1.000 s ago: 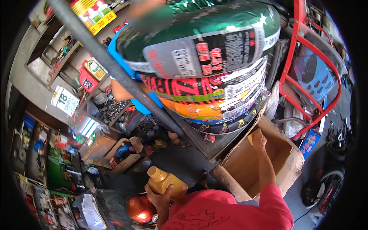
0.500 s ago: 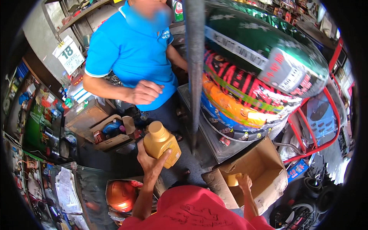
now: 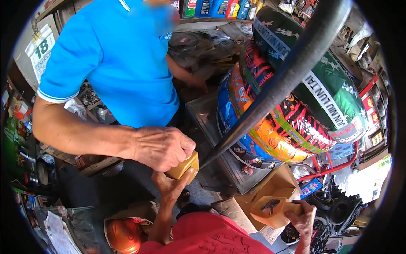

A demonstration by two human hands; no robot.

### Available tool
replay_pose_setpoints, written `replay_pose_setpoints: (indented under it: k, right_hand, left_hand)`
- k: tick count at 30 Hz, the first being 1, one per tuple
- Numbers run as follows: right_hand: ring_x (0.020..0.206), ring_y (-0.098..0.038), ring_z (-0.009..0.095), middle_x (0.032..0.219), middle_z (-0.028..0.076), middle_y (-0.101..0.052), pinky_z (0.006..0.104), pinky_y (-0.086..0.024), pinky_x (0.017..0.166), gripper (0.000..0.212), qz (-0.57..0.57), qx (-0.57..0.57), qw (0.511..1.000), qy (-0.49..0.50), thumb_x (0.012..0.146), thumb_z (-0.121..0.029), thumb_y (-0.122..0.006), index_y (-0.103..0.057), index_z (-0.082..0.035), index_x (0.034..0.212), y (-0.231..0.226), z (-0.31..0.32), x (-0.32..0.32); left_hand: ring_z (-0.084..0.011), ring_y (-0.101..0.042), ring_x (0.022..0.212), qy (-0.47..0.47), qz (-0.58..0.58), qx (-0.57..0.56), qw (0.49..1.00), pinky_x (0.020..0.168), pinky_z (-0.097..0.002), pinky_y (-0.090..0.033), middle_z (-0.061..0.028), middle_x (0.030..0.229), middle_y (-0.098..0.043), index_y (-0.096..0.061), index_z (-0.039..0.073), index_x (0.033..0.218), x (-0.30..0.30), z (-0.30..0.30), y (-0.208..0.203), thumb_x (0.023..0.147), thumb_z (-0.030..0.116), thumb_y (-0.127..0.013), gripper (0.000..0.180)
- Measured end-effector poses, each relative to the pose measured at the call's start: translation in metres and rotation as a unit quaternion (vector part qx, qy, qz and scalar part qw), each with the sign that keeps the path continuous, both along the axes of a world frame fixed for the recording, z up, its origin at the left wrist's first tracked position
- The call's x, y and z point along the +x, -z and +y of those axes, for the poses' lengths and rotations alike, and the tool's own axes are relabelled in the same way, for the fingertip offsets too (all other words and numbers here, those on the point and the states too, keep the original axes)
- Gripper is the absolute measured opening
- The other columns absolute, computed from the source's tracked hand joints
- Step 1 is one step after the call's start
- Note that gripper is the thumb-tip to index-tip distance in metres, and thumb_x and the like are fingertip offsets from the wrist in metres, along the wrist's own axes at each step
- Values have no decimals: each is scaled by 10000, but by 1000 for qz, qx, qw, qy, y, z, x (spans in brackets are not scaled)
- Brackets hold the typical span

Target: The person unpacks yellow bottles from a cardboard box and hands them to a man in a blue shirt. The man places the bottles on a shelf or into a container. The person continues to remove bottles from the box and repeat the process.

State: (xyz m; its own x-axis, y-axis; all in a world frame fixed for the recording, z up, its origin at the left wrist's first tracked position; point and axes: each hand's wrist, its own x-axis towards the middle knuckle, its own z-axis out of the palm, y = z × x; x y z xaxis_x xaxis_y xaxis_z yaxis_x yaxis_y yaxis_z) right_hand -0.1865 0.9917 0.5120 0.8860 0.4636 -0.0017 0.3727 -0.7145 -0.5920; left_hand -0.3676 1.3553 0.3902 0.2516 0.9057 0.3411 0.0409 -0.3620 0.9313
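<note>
My left hand point(image 3: 171, 182) is wrapped round a golden-yellow plastic bottle point(image 3: 189, 168), its fingers partly hidden. A co-worker's hand point(image 3: 163, 148) covers the bottle's top, so its cap does not show. At the lower right my right hand point(image 3: 302, 216) is closed on the narrow end of a translucent amber plastic container point(image 3: 270, 213), whose wide open side shows a dark patch inside. That container is held over an open cardboard box point(image 3: 249, 197).
The co-worker in a blue shirt point(image 3: 122, 63) stands close in front. A dark metal pole point(image 3: 270, 106) slants past the bottle. Right of it, wrapped tyres point(image 3: 292, 122) are stacked on a metal-edged stand point(image 3: 220, 156). An orange helmet point(image 3: 123, 235) sits in a box at lower left.
The co-worker has come closer and put a hand on the bottle's top. My right hand has lifted the amber container out of the cardboard box. The view has shifted.
</note>
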Motion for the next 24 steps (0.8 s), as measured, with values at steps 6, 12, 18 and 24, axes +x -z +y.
replay_pose_setpoints:
  k: [6, 12, 18, 24]
  right_hand:
    - [619, -543, 136, 716, 66, -676, 275, -450, 633, 531, -13, 36, 998, -40, 552, -310, -894, -743, -32, 978, -30, 37, -24]
    - [551, -672, 183, 691, 83, -699, 280, -519, 524, 467, -156, 48, 939, -303, 626, -251, -880, -706, -4, 981, -51, 142, -31]
    - [515, -673, 210, 662, 77, -692, 290, -508, 477, 432, -130, 105, 872, -459, 631, -247, -865, -708, -23, 965, -62, 212, -29]
    - [539, -674, 241, 645, 73, -660, 309, -516, 502, 435, -68, 73, 850, -517, 650, -288, -865, -714, -32, 968, -57, 256, -24]
  left_hand:
    - [-239, -615, 1045, -11, -94, 123, 988, 913, -388, -493, -153, 1142, -629, -585, -36, 1163, 39, 55, -16, 673, 110, -899, 600]
    - [-297, -524, 1254, 168, -97, 105, 975, 1096, -396, -385, -195, 1376, -515, -498, -21, 1319, 29, 27, -25, 716, 144, -868, 727]
    - [-187, -541, 1250, 664, -145, -326, 657, 1050, -344, -432, -103, 1340, -568, -465, -25, 1385, 20, 28, 42, 594, 160, -918, 929]
    - [-178, -506, 1288, 743, -132, -450, 478, 1092, -352, -396, -129, 1414, -526, -405, -46, 1445, 1, 27, 54, 490, 79, -953, 1108]
